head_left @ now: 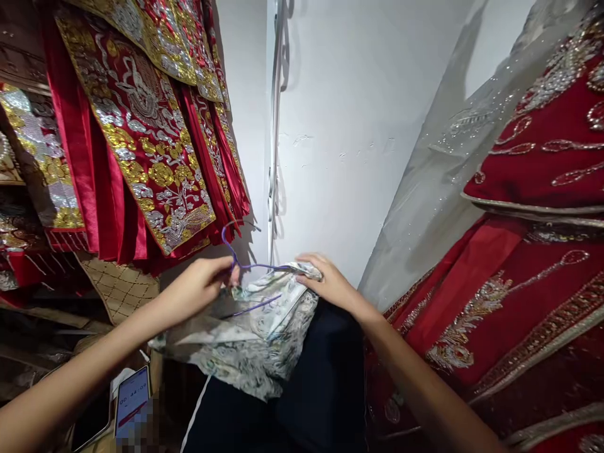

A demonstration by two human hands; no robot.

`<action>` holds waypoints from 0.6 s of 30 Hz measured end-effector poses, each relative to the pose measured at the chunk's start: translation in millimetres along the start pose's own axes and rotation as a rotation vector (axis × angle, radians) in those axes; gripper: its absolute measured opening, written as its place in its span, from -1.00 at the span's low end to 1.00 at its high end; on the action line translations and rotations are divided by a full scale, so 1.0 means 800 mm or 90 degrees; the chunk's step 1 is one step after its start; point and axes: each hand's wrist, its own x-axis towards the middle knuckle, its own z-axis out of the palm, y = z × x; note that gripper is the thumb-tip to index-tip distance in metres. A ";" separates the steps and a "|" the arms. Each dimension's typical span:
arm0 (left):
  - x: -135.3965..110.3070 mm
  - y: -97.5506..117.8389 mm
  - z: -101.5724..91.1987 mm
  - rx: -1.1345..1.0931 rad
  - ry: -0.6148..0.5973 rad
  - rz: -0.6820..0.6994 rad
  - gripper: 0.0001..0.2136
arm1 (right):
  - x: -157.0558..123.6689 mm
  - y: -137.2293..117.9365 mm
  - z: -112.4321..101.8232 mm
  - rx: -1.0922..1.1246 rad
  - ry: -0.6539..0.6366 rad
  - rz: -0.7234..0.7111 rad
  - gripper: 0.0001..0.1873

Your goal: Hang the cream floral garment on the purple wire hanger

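Hanger (258, 266), one, purple, thin: above the person's dark-clad lap (325, 377), hook upward, partly covered by cloth. Garment (268, 327), one, pale, printed, ruffled: draped about the hanger, over the lap. Left hand (218, 277): fingers closed on the hanger below its hook. Right hand (325, 281): gripping bunched garment fabric. Phone (133, 399), one: lit, lower left. Red embroidered skirt (151, 138), one: hanging, upper left.

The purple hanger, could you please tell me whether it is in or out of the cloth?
Partly in: the hanger runs into the patterned cloth by the right hand, while its hook sticks out above the left hand.
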 end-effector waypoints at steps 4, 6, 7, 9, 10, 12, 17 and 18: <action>0.039 -0.036 -0.018 0.100 0.214 0.014 -0.86 | 0.023 0.010 0.008 0.339 -0.070 0.109 -0.53; 0.050 -0.037 -0.017 0.151 0.338 0.062 -0.79 | 0.046 0.009 0.006 0.421 0.002 0.146 -0.53; 0.051 -0.032 -0.014 0.170 0.392 0.098 -0.74 | 0.061 0.008 0.003 0.448 0.033 0.161 -0.54; 0.050 -0.019 -0.002 0.187 0.447 0.187 -0.70 | 0.092 0.008 -0.005 0.492 0.081 0.180 -0.55; 0.047 -0.014 0.007 0.189 0.426 0.228 -0.71 | 0.106 0.010 -0.010 0.510 0.106 0.181 -0.56; 0.041 -0.012 0.030 0.195 0.292 0.250 -0.71 | 0.124 0.015 -0.018 0.534 0.166 0.172 -0.58; 0.039 -0.062 0.109 0.153 0.016 0.005 -0.51 | 0.100 0.044 -0.020 0.545 0.269 0.168 -0.60; 0.041 -0.074 0.127 0.134 0.004 -0.020 -0.52 | 0.088 0.051 -0.018 0.538 0.273 0.178 -0.60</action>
